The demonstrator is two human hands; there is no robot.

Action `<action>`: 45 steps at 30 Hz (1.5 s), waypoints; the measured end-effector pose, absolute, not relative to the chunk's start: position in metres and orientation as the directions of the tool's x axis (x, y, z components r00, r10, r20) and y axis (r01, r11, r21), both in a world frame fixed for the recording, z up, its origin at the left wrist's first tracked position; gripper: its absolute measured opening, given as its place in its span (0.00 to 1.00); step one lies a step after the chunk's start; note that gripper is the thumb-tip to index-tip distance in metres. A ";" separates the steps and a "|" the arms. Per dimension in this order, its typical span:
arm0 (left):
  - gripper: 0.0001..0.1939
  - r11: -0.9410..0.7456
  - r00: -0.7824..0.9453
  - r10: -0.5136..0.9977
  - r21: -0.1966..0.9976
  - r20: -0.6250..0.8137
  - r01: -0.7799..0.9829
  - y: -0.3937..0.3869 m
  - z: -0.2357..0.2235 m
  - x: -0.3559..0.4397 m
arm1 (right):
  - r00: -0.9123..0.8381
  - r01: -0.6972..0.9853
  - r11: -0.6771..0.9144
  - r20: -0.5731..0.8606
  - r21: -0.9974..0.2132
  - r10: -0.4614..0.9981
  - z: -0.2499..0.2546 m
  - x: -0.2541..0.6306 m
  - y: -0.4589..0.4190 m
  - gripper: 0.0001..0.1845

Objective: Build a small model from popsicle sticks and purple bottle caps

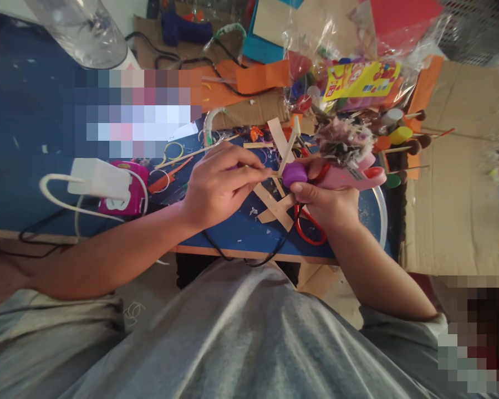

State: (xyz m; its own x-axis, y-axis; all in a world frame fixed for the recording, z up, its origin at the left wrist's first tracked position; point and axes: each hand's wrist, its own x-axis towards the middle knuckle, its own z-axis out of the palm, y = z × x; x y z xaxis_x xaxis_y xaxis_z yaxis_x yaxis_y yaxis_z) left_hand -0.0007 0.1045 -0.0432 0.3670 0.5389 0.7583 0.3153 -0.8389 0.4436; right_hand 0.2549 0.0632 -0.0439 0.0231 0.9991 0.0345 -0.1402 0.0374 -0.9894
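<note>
Partly hidden: purple piece [294, 175] in right hand [331, 204].

The left forearm [116, 252] slants from the lower left of the frame to the centre, where the left hand [220, 183], back upward, pinches its fingertips together. The right forearm [385, 266] rises from the lower right; the right hand [332, 204] curls in a grip, thumb [307, 193] pointing left.
</note>
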 end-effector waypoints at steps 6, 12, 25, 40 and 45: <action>0.04 -0.804 0.374 0.590 0.478 0.716 0.353 0.105 -0.045 0.001 | 0.005 -0.208 -0.062 -0.064 -0.976 0.998 -0.040 0.250 0.067 0.32; 0.04 -0.819 0.362 0.568 0.466 0.739 0.334 0.106 -0.045 0.003 | 0.034 -0.232 -0.083 -0.093 -0.969 0.995 -0.039 0.246 0.068 0.34; 0.05 -0.830 0.369 0.553 0.457 0.747 0.320 0.104 -0.046 0.002 | -0.013 -0.221 -0.103 -0.102 -0.970 0.995 -0.037 0.246 0.069 0.33; 0.06 -0.780 0.389 0.623 0.502 0.679 0.374 0.104 -0.045 0.002 | 0.041 -0.225 -0.090 -0.101 -0.970 0.994 -0.038 0.245 0.068 0.34; 0.04 -0.799 0.376 0.598 0.492 0.708 0.345 0.104 -0.044 0.001 | 0.029 -0.224 -0.063 -0.072 -0.973 0.997 -0.038 0.245 0.067 0.33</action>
